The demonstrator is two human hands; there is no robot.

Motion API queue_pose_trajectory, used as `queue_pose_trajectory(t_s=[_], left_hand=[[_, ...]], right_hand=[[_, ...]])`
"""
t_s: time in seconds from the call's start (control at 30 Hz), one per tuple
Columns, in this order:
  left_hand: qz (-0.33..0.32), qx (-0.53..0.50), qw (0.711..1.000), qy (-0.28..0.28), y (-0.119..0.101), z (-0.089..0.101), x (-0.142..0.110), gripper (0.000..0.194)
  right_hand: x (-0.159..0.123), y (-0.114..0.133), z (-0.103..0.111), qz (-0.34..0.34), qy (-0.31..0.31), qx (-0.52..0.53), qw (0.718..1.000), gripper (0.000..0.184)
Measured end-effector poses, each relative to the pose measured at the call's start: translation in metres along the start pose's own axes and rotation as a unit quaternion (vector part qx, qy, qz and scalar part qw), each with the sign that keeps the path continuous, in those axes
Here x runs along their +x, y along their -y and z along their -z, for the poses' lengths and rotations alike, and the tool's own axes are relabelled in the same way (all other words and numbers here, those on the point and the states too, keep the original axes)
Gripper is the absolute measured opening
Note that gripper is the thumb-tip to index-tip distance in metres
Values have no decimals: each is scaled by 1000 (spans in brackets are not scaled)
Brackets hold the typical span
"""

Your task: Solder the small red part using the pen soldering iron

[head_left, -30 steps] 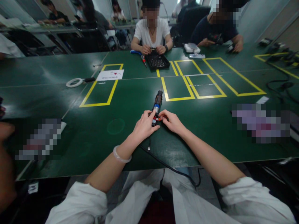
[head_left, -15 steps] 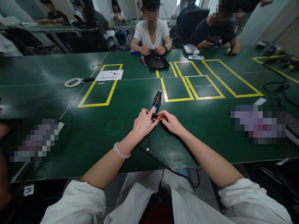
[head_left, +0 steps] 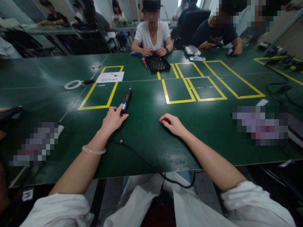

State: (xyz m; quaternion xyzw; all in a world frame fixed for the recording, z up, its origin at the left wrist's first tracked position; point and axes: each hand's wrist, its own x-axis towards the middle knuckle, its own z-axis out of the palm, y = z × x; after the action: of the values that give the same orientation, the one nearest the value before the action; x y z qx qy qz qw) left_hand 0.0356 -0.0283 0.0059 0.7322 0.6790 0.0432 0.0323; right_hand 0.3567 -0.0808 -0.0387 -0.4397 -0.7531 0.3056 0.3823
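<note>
My left hand (head_left: 113, 119) is wrapped round the rear part of an electric screwdriver (head_left: 126, 98), a black tool with a blue band and a thin bit pointing away from me. Its back end is hidden under my fingers. A black cord (head_left: 139, 154) with a small ring on a thin lead beside it trails from the tool over the table edge toward my lap. To the right, my right hand (head_left: 173, 123) rests by itself on the green table (head_left: 144, 135), fingers curled loosely together with nothing visible in them.
Yellow tape outlines (head_left: 181, 102) mark the table, and a paper sheet (head_left: 110, 77) lies across the left one. Left of it is a white cable coil (head_left: 73, 84). Opposite, a person handles a black tray (head_left: 158, 64), near a red screwdriver (head_left: 144, 63). Blurred items lie at both sides.
My left hand has carried the electric screwdriver to the left, away from my right hand, and the cord has followed. My right hand has stayed nearly in place, no longer touching the tool.
</note>
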Motion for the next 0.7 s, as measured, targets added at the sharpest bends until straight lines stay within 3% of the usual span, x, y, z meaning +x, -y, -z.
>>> queue_pose_trajectory(t_s=[0.17, 0.3, 0.53, 0.7], left_hand=[[58, -4, 998, -10, 66, 8, 26, 69], [114, 5, 993, -14, 96, 19, 37, 68], [172, 42, 982, -69, 102, 17, 35, 61], [142, 87, 983, -78, 94, 7, 27, 49]], right_hand=[[0, 0, -1, -3, 2, -5, 1000, 13], [0, 0, -1, -6, 6, -6, 1000, 14], [1, 2, 0, -3, 10, -13, 1000, 13], [1, 2, -1, -4, 12, -10, 1000, 13]])
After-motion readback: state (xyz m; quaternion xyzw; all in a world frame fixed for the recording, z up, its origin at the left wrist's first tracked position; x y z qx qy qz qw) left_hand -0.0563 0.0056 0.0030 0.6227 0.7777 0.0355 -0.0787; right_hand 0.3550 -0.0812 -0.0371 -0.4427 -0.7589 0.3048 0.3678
